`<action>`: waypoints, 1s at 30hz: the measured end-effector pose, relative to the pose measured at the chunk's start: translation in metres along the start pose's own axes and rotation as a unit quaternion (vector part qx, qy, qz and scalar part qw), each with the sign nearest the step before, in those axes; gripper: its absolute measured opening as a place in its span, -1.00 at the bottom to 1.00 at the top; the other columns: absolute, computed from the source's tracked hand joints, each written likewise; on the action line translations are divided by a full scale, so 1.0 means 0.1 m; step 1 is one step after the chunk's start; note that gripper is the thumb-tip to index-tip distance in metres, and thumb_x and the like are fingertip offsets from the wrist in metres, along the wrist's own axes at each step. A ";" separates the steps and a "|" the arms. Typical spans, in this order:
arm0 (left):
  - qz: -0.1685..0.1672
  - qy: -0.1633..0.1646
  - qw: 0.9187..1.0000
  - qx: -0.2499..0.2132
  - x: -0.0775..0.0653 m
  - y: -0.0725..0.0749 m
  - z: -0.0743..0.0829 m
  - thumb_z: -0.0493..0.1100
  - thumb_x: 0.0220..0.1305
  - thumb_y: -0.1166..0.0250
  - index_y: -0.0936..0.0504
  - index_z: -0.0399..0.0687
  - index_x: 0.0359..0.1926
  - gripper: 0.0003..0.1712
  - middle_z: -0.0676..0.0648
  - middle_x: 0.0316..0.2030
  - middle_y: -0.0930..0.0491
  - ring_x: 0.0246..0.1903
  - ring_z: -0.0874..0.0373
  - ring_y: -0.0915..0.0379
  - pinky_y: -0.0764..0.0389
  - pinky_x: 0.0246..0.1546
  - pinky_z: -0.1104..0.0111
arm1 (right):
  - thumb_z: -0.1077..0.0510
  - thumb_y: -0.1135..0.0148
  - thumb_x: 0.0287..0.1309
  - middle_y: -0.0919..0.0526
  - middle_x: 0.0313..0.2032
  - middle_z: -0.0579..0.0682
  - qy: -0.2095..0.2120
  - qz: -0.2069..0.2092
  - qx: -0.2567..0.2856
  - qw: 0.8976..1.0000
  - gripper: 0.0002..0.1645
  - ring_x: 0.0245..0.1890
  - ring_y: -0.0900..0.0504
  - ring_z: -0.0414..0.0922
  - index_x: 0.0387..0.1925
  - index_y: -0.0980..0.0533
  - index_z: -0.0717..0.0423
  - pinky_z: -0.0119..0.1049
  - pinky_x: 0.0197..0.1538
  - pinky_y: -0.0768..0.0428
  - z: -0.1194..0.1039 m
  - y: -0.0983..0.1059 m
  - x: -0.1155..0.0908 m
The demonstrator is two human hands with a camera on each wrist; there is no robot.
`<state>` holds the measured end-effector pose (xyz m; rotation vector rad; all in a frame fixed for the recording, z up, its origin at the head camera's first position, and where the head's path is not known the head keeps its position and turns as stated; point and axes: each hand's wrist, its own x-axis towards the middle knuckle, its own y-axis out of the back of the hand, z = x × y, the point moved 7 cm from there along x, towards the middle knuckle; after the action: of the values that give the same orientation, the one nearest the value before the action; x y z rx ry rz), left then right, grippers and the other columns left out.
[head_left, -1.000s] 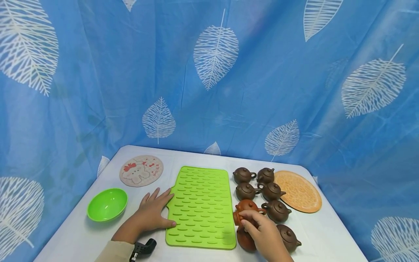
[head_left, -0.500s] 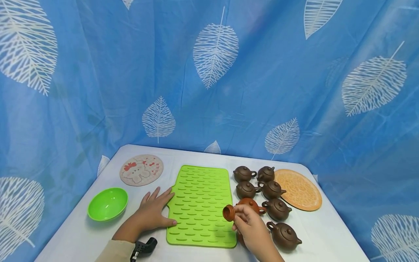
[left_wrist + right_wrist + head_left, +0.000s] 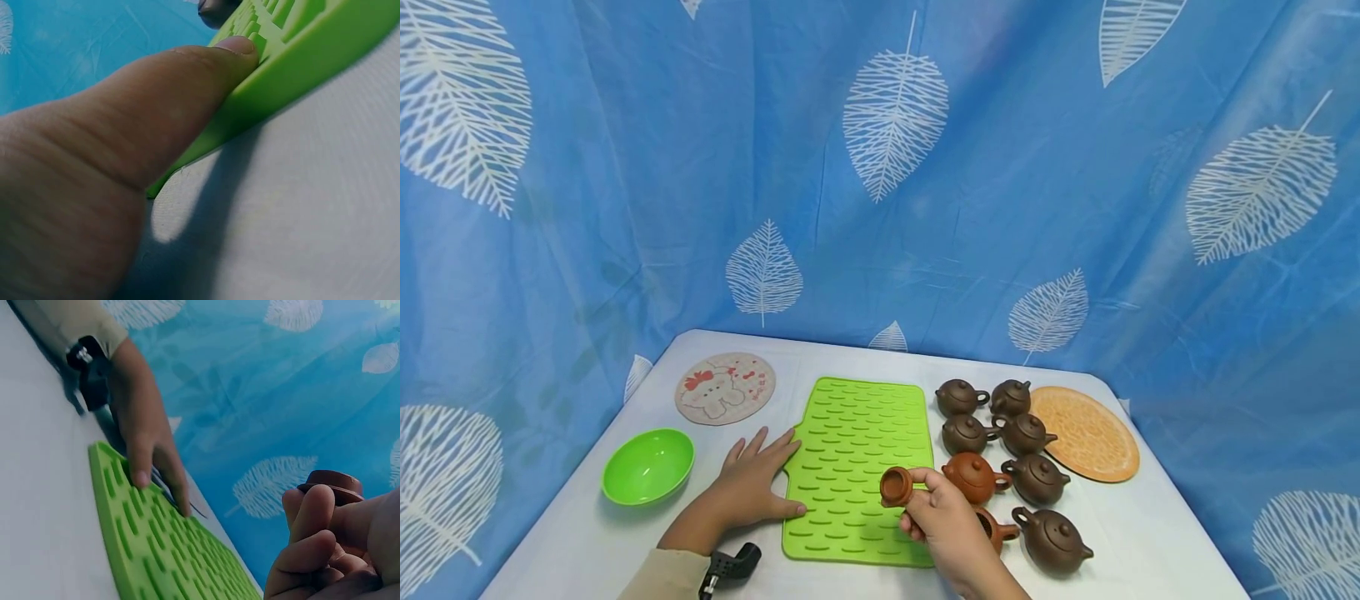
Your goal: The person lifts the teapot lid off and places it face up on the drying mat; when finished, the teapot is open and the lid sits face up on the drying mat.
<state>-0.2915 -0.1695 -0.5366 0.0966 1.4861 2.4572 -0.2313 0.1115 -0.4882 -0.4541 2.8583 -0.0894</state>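
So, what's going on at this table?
A person's right hand holds up a small reddish-brown lid above the green mat, its hollow side showing. The left hand rests at the mat's left edge. To the mat's right, a reddish teapot stands open, partly hidden by the right hand, near other teapots.

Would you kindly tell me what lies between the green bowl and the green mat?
The left hand, its thumb touching the mat, with bare white cloth between hand and bowl; the head view shows this.
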 end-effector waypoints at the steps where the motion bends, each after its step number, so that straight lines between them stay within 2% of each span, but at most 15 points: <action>1: 0.000 0.000 1.000 -0.001 0.00 0.00 0.00 0.53 -0.18 -0.56 -0.37 0.06 0.56 0.33 0.02 0.64 -0.15 0.64 -0.33 0.22 0.29 0.55 -0.32 | 0.21 -0.14 0.53 -0.67 -0.42 -0.05 -0.003 -0.007 0.005 1.000 -0.62 -0.45 -0.54 -0.23 0.27 -0.41 0.23 -0.39 -0.33 -0.52 0.01 -0.03 0.01; 8: 0.001 -0.002 1.000 -0.003 -0.01 0.02 0.02 0.51 -0.17 -0.57 -0.38 0.03 0.55 0.31 -0.01 0.63 -0.17 0.63 -0.34 0.20 0.28 0.54 -0.32 | 0.24 -0.15 0.51 -0.77 -0.29 -0.01 -0.001 -0.043 0.023 0.999 -0.67 -0.47 -0.55 -0.26 0.21 -0.45 0.23 -0.42 -0.39 -0.49 0.08 -0.26 0.10; 13: 0.001 -0.004 1.000 0.000 -0.02 0.02 0.02 0.51 -0.16 -0.57 -0.38 0.04 0.56 0.31 0.00 0.63 -0.16 0.63 -0.34 0.20 0.28 0.54 -0.32 | 0.22 -0.17 0.51 -0.77 -0.29 -0.01 -0.005 -0.057 0.016 0.998 -0.66 -0.49 -0.55 -0.27 0.21 -0.46 0.23 -0.42 -0.39 -0.49 0.14 -0.40 0.19; 17: 0.002 -0.006 1.000 0.003 -0.02 0.02 0.03 0.52 -0.16 -0.56 -0.37 0.05 0.56 0.31 0.00 0.63 -0.15 0.63 -0.34 0.19 0.26 0.54 -0.32 | 0.25 -0.12 0.51 -0.78 -0.25 0.01 -0.008 -0.059 0.004 0.998 -0.69 -0.50 -0.55 -0.25 0.20 -0.47 0.23 -0.40 -0.39 -0.48 0.18 -0.48 0.25; 21: 0.001 -0.008 1.000 0.000 -0.03 0.03 0.04 0.51 -0.15 -0.56 -0.37 0.04 0.56 0.30 0.00 0.63 -0.15 0.63 -0.34 0.19 0.26 0.54 -0.32 | 0.26 -0.12 0.50 -0.80 -0.23 0.08 -0.013 -0.046 -0.012 0.999 -0.72 -0.51 -0.55 -0.24 0.15 -0.51 0.21 -0.40 -0.42 -0.48 0.24 -0.54 0.31; 26: -0.002 -0.005 1.000 0.003 -0.03 0.03 0.03 0.54 -0.15 -0.54 -0.37 0.04 0.56 0.31 0.00 0.63 -0.15 0.63 -0.34 0.20 0.26 0.54 -0.32 | 0.26 -0.15 0.48 -0.81 -0.26 0.12 -0.024 -0.037 -0.037 0.998 -0.74 -0.55 -0.56 -0.24 0.12 -0.55 0.19 -0.40 -0.46 -0.49 0.31 -0.60 0.37; 30: -0.003 -0.003 1.000 0.001 -0.02 0.02 0.03 0.54 -0.15 -0.54 -0.37 0.05 0.56 0.31 0.00 0.64 -0.15 0.64 -0.34 0.21 0.27 0.54 -0.32 | 0.20 -0.16 0.50 -0.76 -0.41 0.03 -0.043 -0.039 -0.068 0.996 -0.78 -0.63 -0.50 -0.25 0.08 -0.57 0.12 -0.43 -0.56 -0.43 0.37 -0.64 0.40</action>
<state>-0.2891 -0.1686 -0.5335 0.0986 1.4836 2.4485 -0.2397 0.0378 -0.5270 -0.5825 2.7734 0.1101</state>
